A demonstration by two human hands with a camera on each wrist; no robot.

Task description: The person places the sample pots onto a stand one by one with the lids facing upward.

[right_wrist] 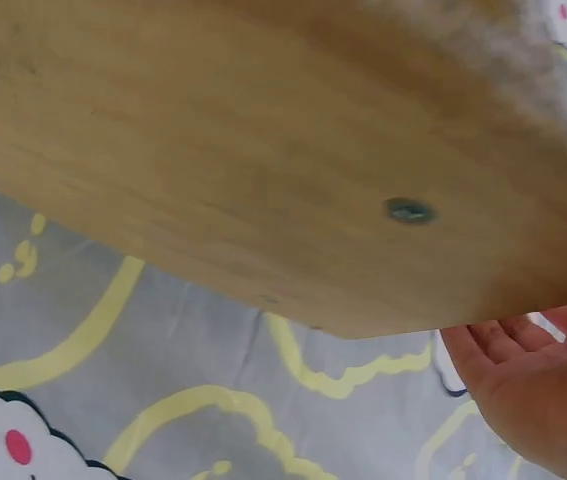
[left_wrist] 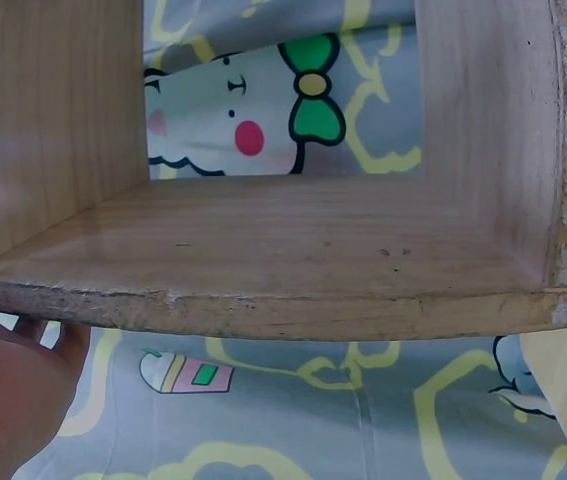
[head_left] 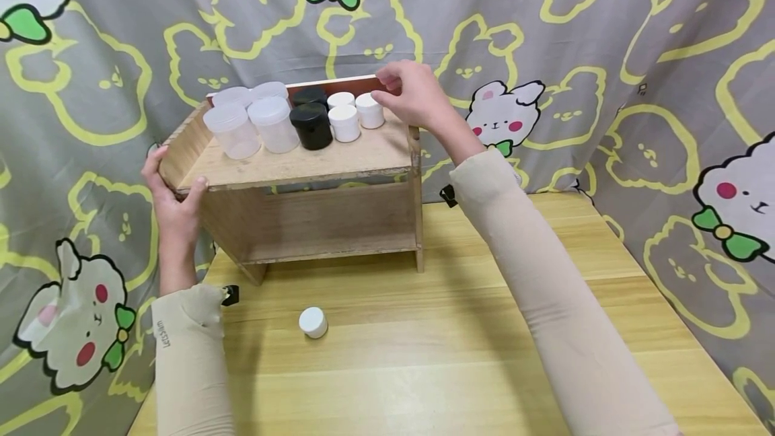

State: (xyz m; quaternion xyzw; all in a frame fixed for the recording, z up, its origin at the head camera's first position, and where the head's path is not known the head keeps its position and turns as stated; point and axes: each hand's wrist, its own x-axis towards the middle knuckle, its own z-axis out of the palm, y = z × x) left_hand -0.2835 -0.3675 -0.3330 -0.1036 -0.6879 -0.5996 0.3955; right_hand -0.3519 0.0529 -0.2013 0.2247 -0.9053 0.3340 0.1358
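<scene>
A small wooden shelf (head_left: 309,170) stands on the table, seen close up in both wrist views. My left hand (head_left: 174,210) grips its upper left front corner, thumb on the front edge and fingers around the side panel. My right hand (head_left: 418,93) is over the right end of the top board, its thumb close beside a white jar (head_left: 371,112); whether they touch I cannot tell. On that board, left to right, are several translucent lidded jars (head_left: 275,128), two black jars (head_left: 312,128) and white jars (head_left: 345,124). The right fingertips are partly hidden.
Another white jar (head_left: 313,322) sits on the wooden table (head_left: 436,342) in front of the shelf. A patterned grey curtain (head_left: 557,59) hangs behind and at both sides. The shelf has a lower board (head_left: 333,247) and a raised reddish back edge.
</scene>
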